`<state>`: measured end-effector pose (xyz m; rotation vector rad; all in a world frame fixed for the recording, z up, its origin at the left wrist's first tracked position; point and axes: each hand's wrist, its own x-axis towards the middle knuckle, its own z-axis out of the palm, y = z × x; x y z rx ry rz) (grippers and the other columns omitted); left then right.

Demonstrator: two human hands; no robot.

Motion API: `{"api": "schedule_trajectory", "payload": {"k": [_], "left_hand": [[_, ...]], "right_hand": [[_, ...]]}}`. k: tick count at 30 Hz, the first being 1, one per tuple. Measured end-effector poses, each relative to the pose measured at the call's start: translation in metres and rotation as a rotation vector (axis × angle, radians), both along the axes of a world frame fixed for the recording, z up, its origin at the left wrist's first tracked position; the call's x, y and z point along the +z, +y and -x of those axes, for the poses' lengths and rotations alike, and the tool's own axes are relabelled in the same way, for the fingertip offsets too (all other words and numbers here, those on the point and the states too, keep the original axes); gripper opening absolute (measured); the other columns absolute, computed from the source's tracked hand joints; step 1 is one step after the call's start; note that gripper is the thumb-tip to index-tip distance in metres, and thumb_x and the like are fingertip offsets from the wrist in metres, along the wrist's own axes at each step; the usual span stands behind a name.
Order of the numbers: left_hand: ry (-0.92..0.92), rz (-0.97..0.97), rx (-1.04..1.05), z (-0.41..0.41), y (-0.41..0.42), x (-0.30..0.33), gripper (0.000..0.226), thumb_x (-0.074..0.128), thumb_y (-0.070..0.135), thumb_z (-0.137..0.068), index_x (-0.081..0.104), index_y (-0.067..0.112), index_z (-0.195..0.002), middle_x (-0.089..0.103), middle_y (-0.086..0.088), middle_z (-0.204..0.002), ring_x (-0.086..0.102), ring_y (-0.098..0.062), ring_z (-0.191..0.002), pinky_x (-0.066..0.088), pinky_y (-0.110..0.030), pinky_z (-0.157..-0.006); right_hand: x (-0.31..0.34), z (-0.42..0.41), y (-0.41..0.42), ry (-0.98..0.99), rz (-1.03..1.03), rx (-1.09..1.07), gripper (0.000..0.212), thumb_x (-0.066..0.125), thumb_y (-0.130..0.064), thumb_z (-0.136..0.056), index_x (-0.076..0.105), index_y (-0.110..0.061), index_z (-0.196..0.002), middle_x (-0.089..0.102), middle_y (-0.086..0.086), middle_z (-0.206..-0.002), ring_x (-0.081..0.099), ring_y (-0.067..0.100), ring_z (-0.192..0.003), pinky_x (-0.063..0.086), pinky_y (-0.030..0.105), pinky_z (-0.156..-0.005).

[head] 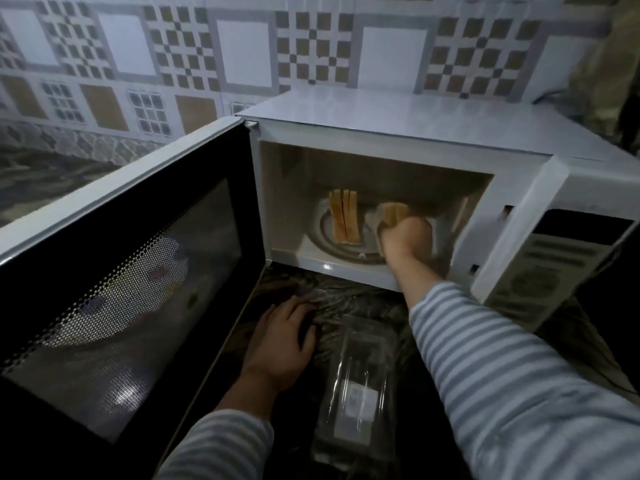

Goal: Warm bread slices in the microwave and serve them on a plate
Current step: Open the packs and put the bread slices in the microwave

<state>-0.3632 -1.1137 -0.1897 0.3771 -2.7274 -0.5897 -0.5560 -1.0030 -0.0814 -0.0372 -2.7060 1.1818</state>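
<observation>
the white box-shaped microwave [398,133] is sitting on the dark worktop [588,341] against the patterned tiled wall [207,46], and its black-windowed door [131,271] is hanging wide open to the left. inside, the round glass turntable [322,233] is carrying a small stack of tan bread slices standing on edge [344,220], lined up just left of centre.

the right hand [407,240] is reaching deep into the cavity, its fingers curling round a second bunch of tan bread slices [394,214], gripping them at the right side of the turntable, just beside the standing stack but apart from it. whether that bunch is touching the glass, i cannot tell. the blue-and-white striped sleeve [502,375] is stretching from the lower right up to the microwave's mouth.

down below, the left hand [284,341] is lying on the worktop in front of the open door, fingers spread and relaxed, pressing on crinkled clear plastic wrap [329,303]. just beside it to the right, a clear plastic clamshell container with a white label [360,386] is resting on the worktop. on the microwave's right face, the pale control panel [547,268] is angling away, its markings too blurred to read.
</observation>
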Motion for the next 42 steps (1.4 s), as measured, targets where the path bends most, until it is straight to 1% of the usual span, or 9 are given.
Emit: {"api": "schedule_trajectory", "payload": {"k": [3,6,10,15,21,23,27,34,42], "left_hand": [[0.037,-0.013,0.011,0.002,-0.001,-0.001,0.05,0.038,0.044,-0.084,0.06,0.021,-0.121,0.056,0.001,-0.131,0.049,-0.017,-0.125,0.03,-0.03,-0.111],[0.047,-0.014,0.025,0.002,0.0,-0.002,0.043,0.048,0.039,-0.085,0.061,0.02,-0.121,0.056,0.0,-0.131,0.049,-0.017,-0.124,0.027,-0.026,-0.11],[0.061,-0.017,0.017,0.003,-0.001,-0.003,0.046,0.043,0.044,-0.083,0.063,0.022,-0.118,0.057,0.003,-0.127,0.049,-0.015,-0.121,0.031,-0.024,-0.108],[0.101,-0.031,-0.004,0.004,-0.003,-0.005,0.041,0.046,0.041,-0.083,0.063,0.024,-0.116,0.057,0.005,-0.124,0.048,-0.012,-0.119,0.036,-0.027,-0.106],[0.07,-0.002,0.006,0.005,-0.005,-0.007,0.043,0.045,0.042,-0.083,0.063,0.021,-0.115,0.058,0.002,-0.121,0.054,-0.019,-0.111,0.041,-0.033,-0.102],[0.055,0.015,0.006,0.004,-0.003,-0.005,0.043,0.043,0.041,-0.083,0.064,0.019,-0.114,0.059,-0.001,-0.118,0.056,-0.023,-0.106,0.042,-0.034,-0.1],[-0.031,0.055,-0.032,-0.001,0.003,0.001,0.039,0.046,0.03,-0.092,0.056,0.017,-0.128,0.051,-0.004,-0.136,0.049,-0.025,-0.122,0.033,-0.037,-0.109],[0.088,-0.151,-0.025,-0.033,0.025,0.033,0.03,0.041,0.028,-0.1,0.058,0.014,-0.12,0.058,-0.009,-0.123,0.052,-0.027,-0.116,0.043,-0.037,-0.096],[0.035,-0.477,-0.177,-0.089,0.053,0.04,0.035,0.058,0.032,-0.093,0.056,0.023,-0.126,0.049,-0.005,-0.134,0.052,-0.019,-0.118,0.04,-0.03,-0.104]], "right_hand": [[-0.006,0.021,-0.011,0.008,-0.008,0.028,0.029,0.062,-0.037,-0.084,0.067,-0.014,-0.101,0.069,0.01,-0.109,0.064,0.03,-0.103,0.052,0.035,-0.087],[-0.009,0.033,-0.02,0.016,-0.045,0.034,0.034,0.065,-0.036,-0.083,0.064,-0.012,-0.108,0.068,0.012,-0.112,0.063,0.03,-0.107,0.052,0.042,-0.091],[-0.01,0.04,-0.024,0.024,-0.003,-0.001,0.045,0.067,-0.031,-0.083,0.052,-0.01,-0.12,0.063,0.016,-0.121,0.059,0.036,-0.114,0.049,0.043,-0.094],[-0.01,0.041,-0.025,0.027,-0.047,0.005,0.048,0.068,-0.035,-0.085,0.054,-0.008,-0.123,0.063,0.015,-0.122,0.059,0.035,-0.114,0.05,0.044,-0.092],[-0.006,0.024,-0.01,0.017,-0.007,0.007,0.041,0.073,-0.034,-0.08,0.058,-0.014,-0.114,0.065,0.012,-0.116,0.059,0.033,-0.11,0.051,0.042,-0.091],[-0.002,0.007,-0.003,0.004,0.006,-0.003,0.052,0.073,-0.035,-0.081,0.054,-0.009,-0.121,0.062,0.014,-0.12,0.059,0.033,-0.111,0.051,0.042,-0.09],[0.006,-0.049,0.019,-0.083,0.019,0.118,0.059,0.065,-0.038,-0.087,0.044,-0.01,-0.135,0.056,0.014,-0.13,0.055,0.033,-0.117,0.046,0.035,-0.087],[0.01,-0.16,0.063,-0.212,-0.056,0.247,0.047,0.043,-0.027,-0.1,0.036,-0.013,-0.144,0.05,0.012,-0.139,0.049,0.031,-0.125,0.041,0.033,-0.097],[-0.023,-0.256,0.094,-0.308,-0.007,0.212,0.04,0.05,-0.026,-0.097,0.046,-0.022,-0.136,0.057,0.008,-0.132,0.054,0.029,-0.118,0.037,0.025,-0.082]]}}
